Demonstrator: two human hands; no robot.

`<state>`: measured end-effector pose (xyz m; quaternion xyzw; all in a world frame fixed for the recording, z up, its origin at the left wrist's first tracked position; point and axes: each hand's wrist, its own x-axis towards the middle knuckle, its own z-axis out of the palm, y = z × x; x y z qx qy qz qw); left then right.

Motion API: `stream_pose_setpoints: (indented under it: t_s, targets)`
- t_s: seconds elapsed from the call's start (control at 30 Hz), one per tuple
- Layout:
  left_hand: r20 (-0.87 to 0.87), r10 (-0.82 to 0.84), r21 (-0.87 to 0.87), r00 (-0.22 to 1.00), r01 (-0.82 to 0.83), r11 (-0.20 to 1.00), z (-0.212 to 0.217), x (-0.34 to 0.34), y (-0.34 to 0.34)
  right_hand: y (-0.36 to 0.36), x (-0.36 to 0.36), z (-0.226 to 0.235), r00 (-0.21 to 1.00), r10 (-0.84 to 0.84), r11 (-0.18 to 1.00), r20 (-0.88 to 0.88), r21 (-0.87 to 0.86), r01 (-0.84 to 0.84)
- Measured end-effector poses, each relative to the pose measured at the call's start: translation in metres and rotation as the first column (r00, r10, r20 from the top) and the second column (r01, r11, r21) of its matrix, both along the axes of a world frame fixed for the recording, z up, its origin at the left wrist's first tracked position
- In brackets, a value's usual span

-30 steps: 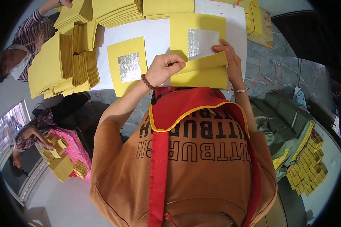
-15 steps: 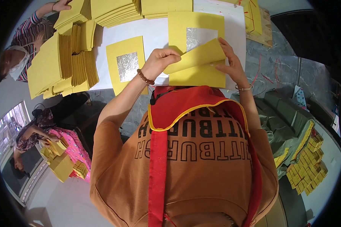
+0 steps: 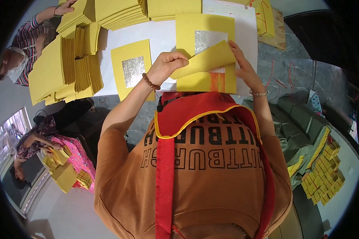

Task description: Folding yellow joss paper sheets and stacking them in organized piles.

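My left hand (image 3: 168, 64) pinches the left end of a folded yellow paper sheet (image 3: 210, 59), which slants upward to the right. My right hand (image 3: 248, 68) is at the sheet's right end, fingers stretched and thumb apart; its fingertips are at the upper corner. Under the folded sheet lies a yellow paper stack (image 3: 183, 24) with a silver foil patch (image 3: 204, 38); how many sheets it holds is hidden. Below the fold, a red printed patch (image 3: 217, 82) shows. Left of my left wrist lies another yellow sheet (image 3: 117, 51) with a silver foil square (image 3: 133, 71).
Yellow paper stacks (image 3: 121, 14) line the white table's (image 3: 159, 34) far side, and more stacks (image 3: 48, 71) fill its left end. A person in a striped top (image 3: 28, 30) is at the left. Tied yellow bundles (image 3: 323, 179) are piled at the lower right.
The lower edge of the folded sheet has risen, uncovering the red print and a bit of silver foil beneath. My right thumb has moved right, off the paper. My left hand keeps its pinch.
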<state>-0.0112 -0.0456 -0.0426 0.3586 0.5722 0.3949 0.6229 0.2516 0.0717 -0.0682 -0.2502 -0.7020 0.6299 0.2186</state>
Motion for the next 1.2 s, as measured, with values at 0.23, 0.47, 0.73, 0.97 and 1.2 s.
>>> stream_pose_setpoints:
  t_s: [0.23,0.47,0.73,0.97,1.2]
  targets:
    - [-0.439,-0.189,0.489,0.879,0.410,0.770,0.022,-0.017,-0.003,-0.005,-0.004,-0.014,0.995,-0.092,0.983,-0.027,0.155,0.095]
    - [-0.904,0.187,0.408,0.385,0.640,0.652,0.022,-0.007,-0.003,-0.003,0.002,0.002,0.996,-0.083,0.971,-0.030,0.222,0.088]
    - [-0.732,0.079,0.397,0.677,0.329,0.857,0.010,0.000,-0.014,-0.026,-0.001,0.020,0.949,-0.213,0.972,0.232,0.149,0.181]
    - [-0.129,0.195,0.150,0.972,-0.176,0.973,-0.029,0.004,0.008,-0.023,-0.031,0.013,0.856,-0.511,0.852,0.083,-0.086,0.517]
    - [-0.064,0.307,0.112,0.950,-0.299,0.948,-0.023,0.009,0.011,-0.018,-0.038,0.017,0.837,-0.508,0.854,0.204,-0.007,0.520]
